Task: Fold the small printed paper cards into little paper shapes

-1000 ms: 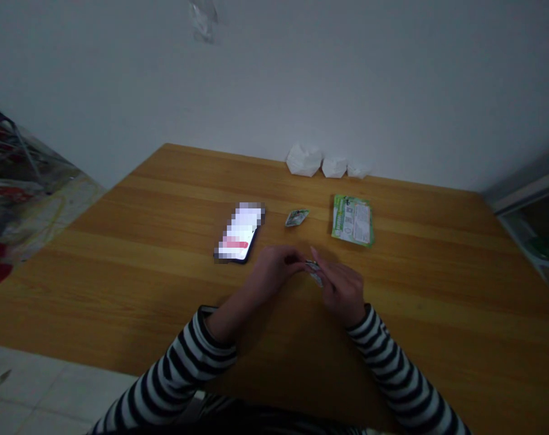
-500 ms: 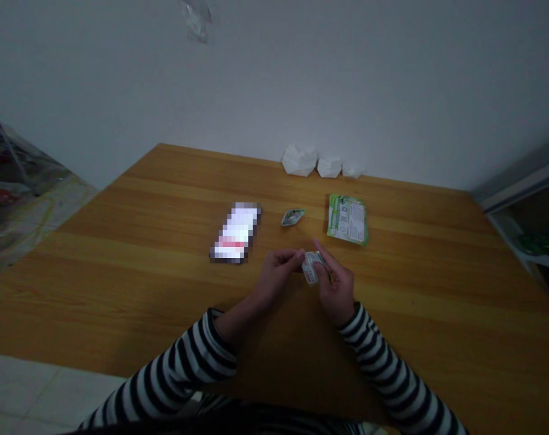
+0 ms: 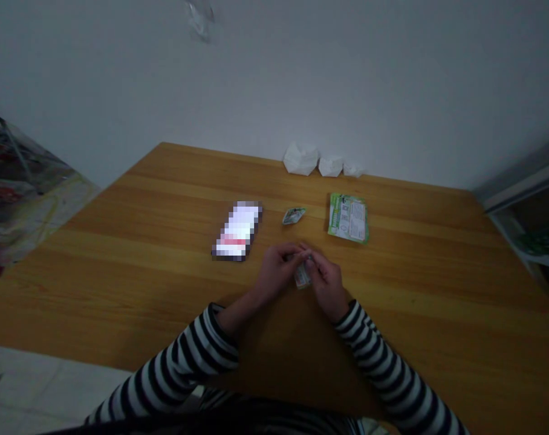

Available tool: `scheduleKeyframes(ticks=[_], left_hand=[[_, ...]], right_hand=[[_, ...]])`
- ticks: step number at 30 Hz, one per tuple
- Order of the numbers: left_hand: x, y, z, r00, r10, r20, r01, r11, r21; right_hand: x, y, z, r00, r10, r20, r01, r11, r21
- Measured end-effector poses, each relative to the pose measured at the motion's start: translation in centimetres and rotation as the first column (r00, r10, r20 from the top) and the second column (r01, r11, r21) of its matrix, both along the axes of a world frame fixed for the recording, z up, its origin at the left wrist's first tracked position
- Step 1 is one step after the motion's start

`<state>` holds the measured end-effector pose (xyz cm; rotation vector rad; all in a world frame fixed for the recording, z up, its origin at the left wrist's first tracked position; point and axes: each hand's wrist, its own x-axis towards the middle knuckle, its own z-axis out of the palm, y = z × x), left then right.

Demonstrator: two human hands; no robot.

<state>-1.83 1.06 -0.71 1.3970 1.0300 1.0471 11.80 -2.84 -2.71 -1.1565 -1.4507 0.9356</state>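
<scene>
Left hand (image 3: 277, 270) and right hand (image 3: 328, 285), grips closed, pinch a small printed sachet (image 3: 302, 275); its writing is unreadable.

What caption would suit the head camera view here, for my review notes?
The left hand and right hand pinch a small printed packet over a wooden table, near a phone.

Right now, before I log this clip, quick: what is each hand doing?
Left hand: closed, holding a small printed packet.
Right hand: closed, holding the same packet.
</scene>
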Motion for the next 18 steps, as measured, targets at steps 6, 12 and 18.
scheduleKeyframes(ticks=[6, 12, 18], left_hand=[[0.07, -0.29, -0.35, 0.985, 0.027, -0.172, -0.03, 0.999, -0.015], [0.28, -0.01, -0.79, 0.997, -0.076, 0.007, 0.076, 0.971, -0.228], [0.34, -0.08, -0.55, 0.994, 0.024, -0.107, -0.041, 0.987, -0.155]], right_hand=[[0.33, 0.44, 0.0, 0.995, 0.061, 0.084, -0.057, 0.997, -0.05], [0.74, 0.5, -0.4, 0.99, -0.137, 0.04, 0.139, 0.989, -0.052], [0.37, -0.11, -0.25, 0.99, -0.14, -0.019, 0.139, 0.989, -0.053]])
